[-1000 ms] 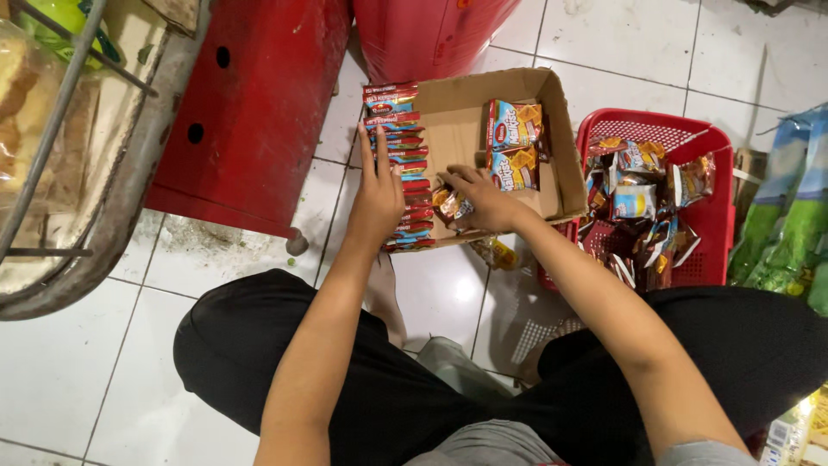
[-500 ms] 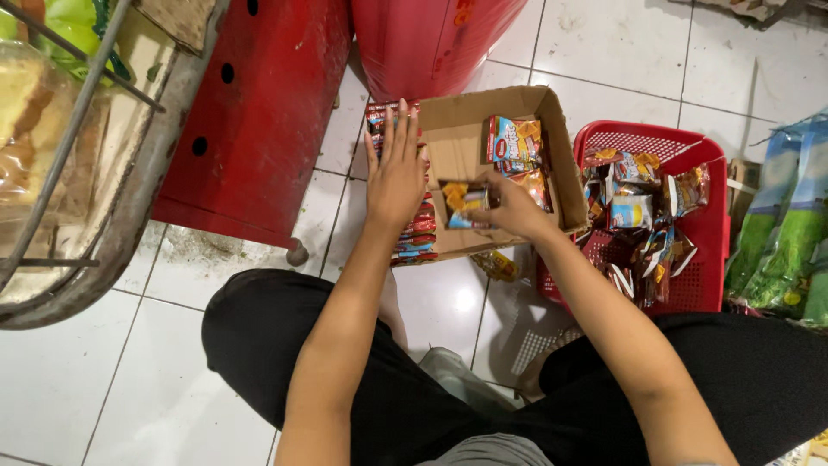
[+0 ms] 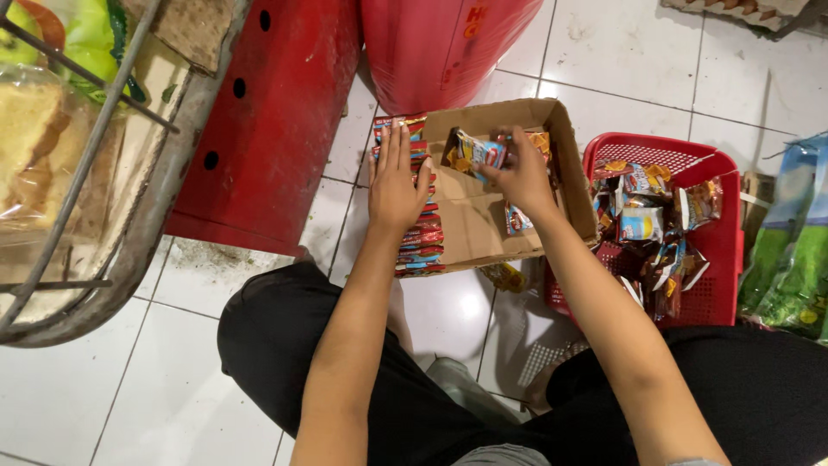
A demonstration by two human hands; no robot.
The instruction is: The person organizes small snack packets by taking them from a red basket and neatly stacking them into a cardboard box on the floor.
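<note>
Head view, looking down on a tiled floor: right hand point(image 3: 520, 177), upper centre of the frame, pinching a small snack packet point(image 3: 475, 154) by one edge between thumb and fingers, held just above the far end of an open cardboard box point(image 3: 483, 229). Left hand point(image 3: 397, 185), just left of it, spread flat and open, palm down, pressing on a row of red packets point(image 3: 421, 231) stood on edge along the box's left wall, gripping nothing. More packets of the same kind lying under the right hand near the box's right wall, partly hidden. Judged by its crinkled foil look: light, soft and slippery, contents likely brittle, best taken by a sealed edge or lightly across the flat faces rather than squeezed. Right of the box, a red plastic basket point(image 3: 720, 259) heaped with mixed snack packets; one loose packet point(image 3: 504, 276) on the tiles between box and basket. Above the box, a red container point(image 3: 435, 47); at upper left, a red metal panel point(image 3: 267, 121) with round holes beside a wire rack point(image 3: 86, 173) holding bagged bread. Green bags point(image 3: 789, 259) at the right edge. Black trousers across the lower frame.
</note>
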